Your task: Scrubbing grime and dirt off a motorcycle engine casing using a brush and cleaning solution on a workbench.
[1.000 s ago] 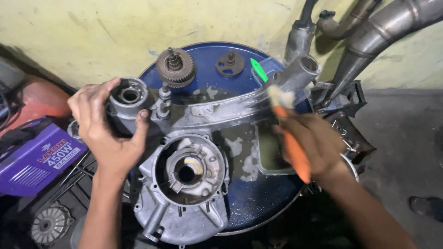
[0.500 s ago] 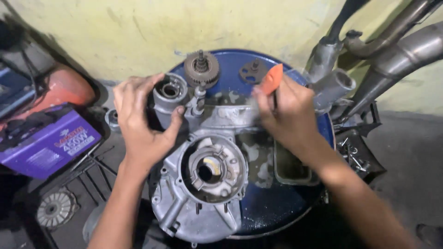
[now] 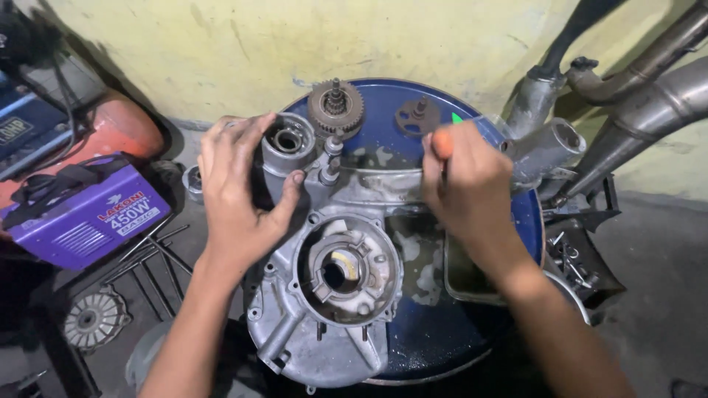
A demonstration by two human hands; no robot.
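Both forearms are bare, with no sleeves, gloves, watch or rings; left hand and right hand look grimy.

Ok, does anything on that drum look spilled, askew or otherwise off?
The blue drum top is smeared with grey, wet-looking patches beside the engine casing, which overhangs the near rim. A gear and a small plate lie loose at the back. Nothing looks broken.

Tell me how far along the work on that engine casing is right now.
Looks done: the engine casing lies opened on the blue drum top, a gear cluster set aside behind it. In hand: the left hand steadies the casing's round housing; the right hand grips an orange-handled tool against the casing. Left: two shafts remain standing in it.
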